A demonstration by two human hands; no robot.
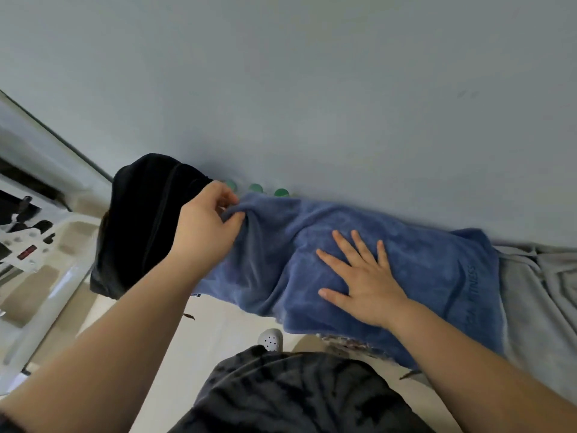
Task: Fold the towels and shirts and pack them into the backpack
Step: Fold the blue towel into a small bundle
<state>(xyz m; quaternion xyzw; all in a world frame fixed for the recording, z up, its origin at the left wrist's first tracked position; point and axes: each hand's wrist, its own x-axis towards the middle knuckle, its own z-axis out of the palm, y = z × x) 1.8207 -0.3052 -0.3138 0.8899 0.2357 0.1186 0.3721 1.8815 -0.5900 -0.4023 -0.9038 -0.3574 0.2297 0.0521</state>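
A pale grey wall (312, 73) fills the upper part of the view. Below it the blue towel (359, 267) is the largest thing: it lies spread and rumpled over whatever carries it, which it hides almost wholly, so I cannot tell whether that is a bed or a table. Its near edge hangs over the front, and its far edge runs along the foot of the wall. Faint lettering shows near its right end. Just beside the towel's right end, touching it, lies a grey garment (543, 301) in loose folds, reaching to the right border of the view. At the towel's left end sits the black backpack (140, 220), upright against the wall, its side touching the towel.

The person's dark mottled shirt (296, 392) fills the lower middle, above a light floor (203, 323).

The right hand (365, 282) lies flat on the middle of the towel, fingers spread, pressing down and gripping nothing. The left hand (206, 226) is at the towel's far left corner, beside the backpack, its grip pinching a bunch of blue cloth between thumb and fingers.

Three small green round things (255, 187) stand in a row against the wall behind the towel.
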